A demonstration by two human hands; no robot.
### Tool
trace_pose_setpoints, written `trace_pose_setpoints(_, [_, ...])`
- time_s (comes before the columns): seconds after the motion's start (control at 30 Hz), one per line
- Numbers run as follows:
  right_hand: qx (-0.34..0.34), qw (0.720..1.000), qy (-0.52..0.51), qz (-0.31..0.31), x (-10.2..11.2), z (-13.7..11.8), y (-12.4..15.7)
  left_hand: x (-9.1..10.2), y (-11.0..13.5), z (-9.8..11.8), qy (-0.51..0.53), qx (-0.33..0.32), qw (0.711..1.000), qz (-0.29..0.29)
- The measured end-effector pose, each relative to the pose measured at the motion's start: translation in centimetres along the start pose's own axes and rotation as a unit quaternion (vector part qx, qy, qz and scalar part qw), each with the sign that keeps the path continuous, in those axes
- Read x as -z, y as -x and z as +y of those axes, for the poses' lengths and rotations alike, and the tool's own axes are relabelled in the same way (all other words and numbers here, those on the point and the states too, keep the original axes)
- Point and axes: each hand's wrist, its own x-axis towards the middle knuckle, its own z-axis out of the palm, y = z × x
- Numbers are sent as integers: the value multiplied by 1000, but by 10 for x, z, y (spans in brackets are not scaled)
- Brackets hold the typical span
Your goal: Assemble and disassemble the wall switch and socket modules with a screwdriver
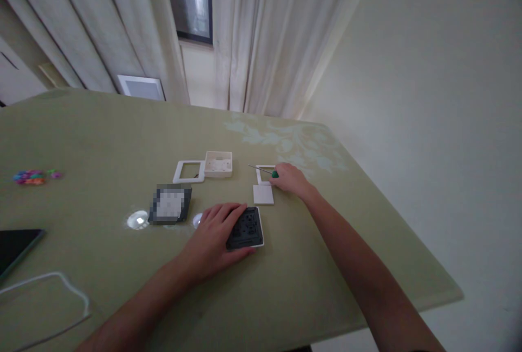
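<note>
My left hand (220, 236) is closed around a square wall-switch body (247, 227), with a black inner face upward and a white edge, lying on the table. In my right hand (290, 178) is a screwdriver (275, 174) with a green handle; its thin shaft points left. The screwdriver is over a white square frame (260, 176), partly hidden by my fingers. Just below that frame lies a flat white square plate (263, 195). Farther back, a white open mounting box (218, 164) touches a second white frame (178, 173).
A dark square piece with a blurred-out face (170, 204) lies left of my left hand. Small colourful pieces (31, 177) sit at far left, above a dark flat device (18, 248) and a white cable (61, 275). A wall (428, 96) borders the table's right side.
</note>
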Motion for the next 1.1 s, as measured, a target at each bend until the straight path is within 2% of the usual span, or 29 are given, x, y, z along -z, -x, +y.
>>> trace_pose_setpoints(0.17, [11, 997, -66, 34, 9, 6, 7, 2, -1, 2, 15, 2, 1000, -1])
trace_pose_setpoints(0.3, [55, 981, -175, 65, 13, 8, 38, 4, -1, 6, 18, -7, 1000, 18])
trace_pose_setpoints(0.43, [139, 935, -323, 46, 0, -3, 82, 3, 0, 8, 2, -22, 999, 49])
trace_pose_setpoints(0.53, [166, 892, -420, 36, -14, -13, 107, 2, 2, 6, 2, -20, 998, 63])
trace_pose_setpoints(0.63, [178, 859, -481, 0, -23, -18, 119, 0, 5, 3, 13, -3, 998, 67])
trace_pose_setpoints(0.73, [185, 839, -510, -31, -29, -20, 121, 0, 7, 0, 15, 6, 998, 65])
trace_pose_setpoints(0.93, [190, 836, -513, 34, -34, -21, 118, 0, 10, 0, -16, -7, 998, 62])
trace_pose_setpoints(1.1, [221, 843, -489, 47, -28, -21, 120, -2, 11, 0, -32, -11, 997, 70])
